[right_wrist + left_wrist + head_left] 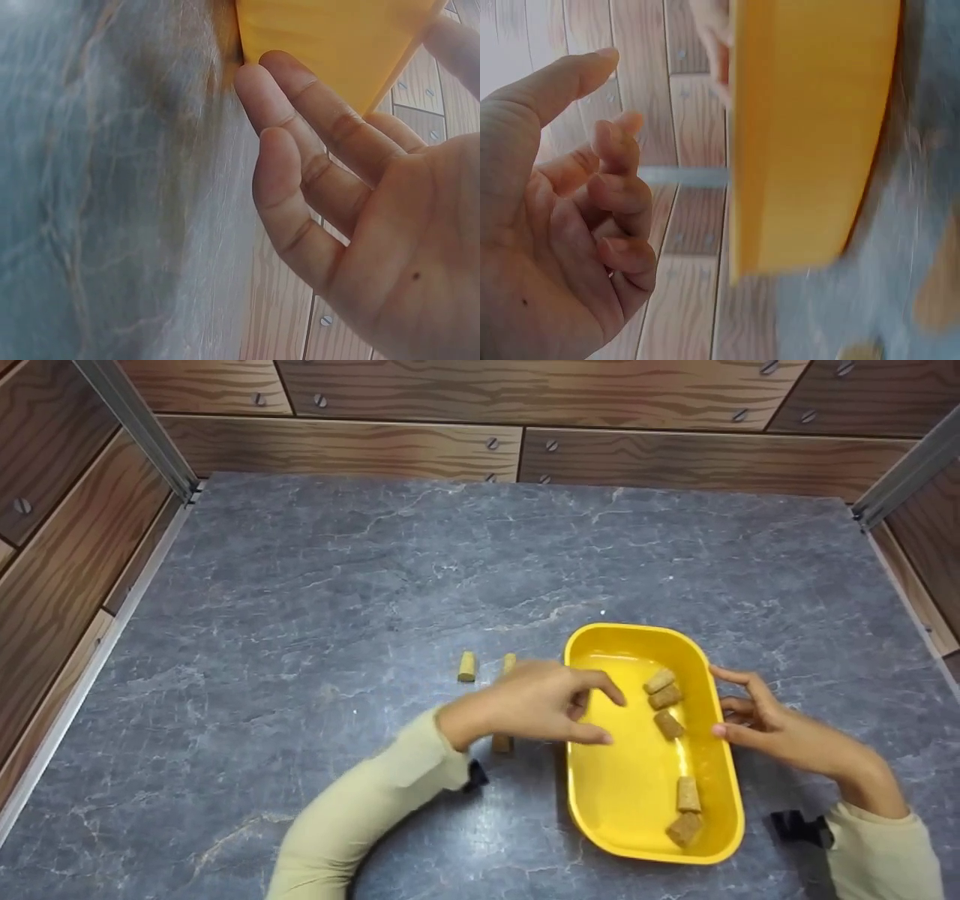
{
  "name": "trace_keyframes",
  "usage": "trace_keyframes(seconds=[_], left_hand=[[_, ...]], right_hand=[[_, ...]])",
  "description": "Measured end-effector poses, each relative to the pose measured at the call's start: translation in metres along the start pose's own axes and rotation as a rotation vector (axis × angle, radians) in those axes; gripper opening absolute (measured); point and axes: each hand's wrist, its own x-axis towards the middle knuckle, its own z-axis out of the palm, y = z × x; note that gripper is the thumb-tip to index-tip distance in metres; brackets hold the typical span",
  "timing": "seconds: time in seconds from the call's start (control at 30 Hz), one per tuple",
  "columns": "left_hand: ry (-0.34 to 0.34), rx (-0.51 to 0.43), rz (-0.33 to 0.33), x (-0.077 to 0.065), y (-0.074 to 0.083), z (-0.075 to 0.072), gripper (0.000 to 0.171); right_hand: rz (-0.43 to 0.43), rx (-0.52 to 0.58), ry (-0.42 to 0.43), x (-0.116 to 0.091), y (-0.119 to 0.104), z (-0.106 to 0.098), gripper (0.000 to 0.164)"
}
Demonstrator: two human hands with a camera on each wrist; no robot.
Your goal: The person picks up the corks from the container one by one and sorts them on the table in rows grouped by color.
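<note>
A yellow tray [622, 802] stands on the table with several corks [667, 725] lying along its right side. My left hand [544, 701] is over the tray's left rim, thumb and index finger parted with nothing between them. In the left wrist view, the other fingers [622, 191] curl loosely beside the tray's outer wall [817, 142]. At the tray's right side, my right hand [772, 727] touches the wall and rim with its fingertips. The right wrist view shows those fingers [322, 112] bent slightly against the yellow wall [322, 37].
To the tray's left on the grey marbled table [337, 585] lie a cork [466, 667], a second cork [509, 661] partly behind my left hand, and another cork [502, 744] near that wrist. Wood-patterned walls [337, 450] enclose the table at the back and sides.
</note>
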Motion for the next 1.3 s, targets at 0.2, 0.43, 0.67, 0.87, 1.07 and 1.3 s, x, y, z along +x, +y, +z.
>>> trace_keyframes(seconds=[0.2, 0.43, 0.67, 0.87, 1.07, 1.3], left_hand=[[-0.059, 0.046, 0.014, 0.027, 0.019, 0.022, 0.046], [-0.136, 0.127, -0.064, 0.051, 0.036, 0.047, 0.049], [-0.14, 0.093, -0.125, 0.063, 0.034, 0.062, 0.047], [-0.173, 0.082, -0.142, 0.071, 0.034, 0.074, 0.043], [-0.227, 0.15, -0.194, 0.076, 0.034, 0.084, 0.042], [-0.273, 0.235, -0.22, 0.079, 0.034, 0.088, 0.046]], right_hand=[[-0.02, -0.016, 0.008, 0.0, -0.001, 0.001, 0.07], [-0.034, 0.024, -0.015, -0.001, 0.0, 0.001, 0.068], [-0.034, 0.018, -0.014, 0.001, 0.0, 0.001, 0.069], [-0.044, 0.004, -0.014, 0.001, 0.0, 0.001, 0.068], [-0.065, -0.016, -0.006, 0.0, 0.001, 0.003, 0.067], [-0.054, -0.021, 0.006, 0.0, -0.001, 0.002, 0.067]])
